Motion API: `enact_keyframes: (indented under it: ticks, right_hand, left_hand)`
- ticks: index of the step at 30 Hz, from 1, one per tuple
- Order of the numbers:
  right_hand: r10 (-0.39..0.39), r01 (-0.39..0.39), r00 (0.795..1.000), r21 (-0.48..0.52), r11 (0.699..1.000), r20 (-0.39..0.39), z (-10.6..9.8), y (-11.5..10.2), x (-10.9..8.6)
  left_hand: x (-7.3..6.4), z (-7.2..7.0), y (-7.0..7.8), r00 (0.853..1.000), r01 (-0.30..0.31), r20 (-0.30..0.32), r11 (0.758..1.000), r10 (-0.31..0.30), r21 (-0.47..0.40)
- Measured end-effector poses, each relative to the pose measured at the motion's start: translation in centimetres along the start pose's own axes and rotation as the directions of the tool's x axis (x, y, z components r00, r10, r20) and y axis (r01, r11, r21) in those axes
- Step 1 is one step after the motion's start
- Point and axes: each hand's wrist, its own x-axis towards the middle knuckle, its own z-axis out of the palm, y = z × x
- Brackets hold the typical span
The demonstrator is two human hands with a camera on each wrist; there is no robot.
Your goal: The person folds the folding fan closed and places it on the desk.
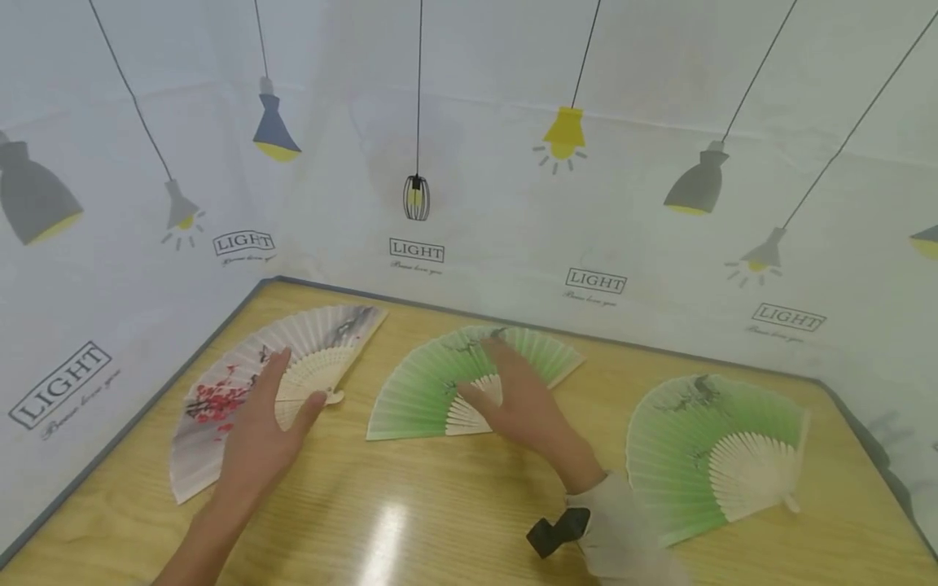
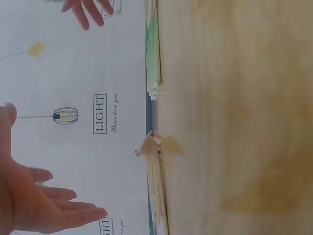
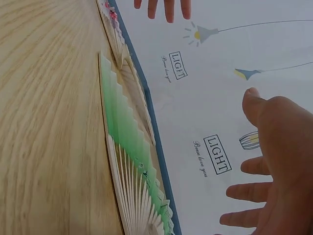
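Three folding fans lie spread on a wooden table. The left one (image 1: 242,382) is whitish with red blossoms and grey patterning, the middle one (image 1: 418,382) and the right one (image 1: 667,456) green with dark branches. My left hand (image 1: 260,435) hovers over the blossom fan, partly hiding it from the head camera; in the left wrist view the hand (image 2: 39,200) has extended fingers and holds nothing. Above the middle green fan (image 3: 122,112) is my right hand (image 3: 283,161), its fingers straight and spread, apart from the fan in the right wrist view.
The wooden table (image 1: 315,513) has a dark edge. Behind it rises a white sheet (image 1: 498,212) printed with hanging lamps and the word LIGHT. A black device (image 1: 557,531) sits at my right wrist, beside a light sleeve (image 1: 623,529).
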Motion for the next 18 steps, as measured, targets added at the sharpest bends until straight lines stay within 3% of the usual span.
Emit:
enact_keyframes:
  ticks: [3, 6, 13, 16, 18]
  right_hand:
    - [-0.013, 0.012, 1.000, 0.024, 1.000, 0.018, 0.8, -0.8, 0.5]
    - [-0.027, 0.025, 0.999, 0.040, 0.999, 0.037, 1.8, -1.3, 1.1]
    - [-0.061, 0.055, 0.997, 0.132, 0.990, 0.044, 3.7, -2.9, 2.5]
    - [-0.039, 0.027, 0.998, 0.202, 0.979, 0.054, 4.4, -3.7, 3.1]
    - [-0.020, 0.000, 0.997, 0.250, 0.968, 0.076, 4.9, -4.2, 3.4]
  left_hand:
    - [-0.4, -0.1, -0.1, 0.999, 0.040, -0.026, 0.994, -0.042, -0.101]
    - [-0.7, -0.3, -0.2, 0.996, 0.092, -0.003, 0.978, -0.094, -0.185]
    - [-1.3, -0.7, -0.3, 0.978, 0.207, 0.047, 0.937, -0.202, -0.282]
    - [-1.4, -0.6, -0.2, 0.967, 0.244, 0.014, 0.910, -0.254, -0.335]
    - [-1.6, -0.5, -0.1, 0.958, 0.260, -0.006, 0.874, -0.288, -0.410]
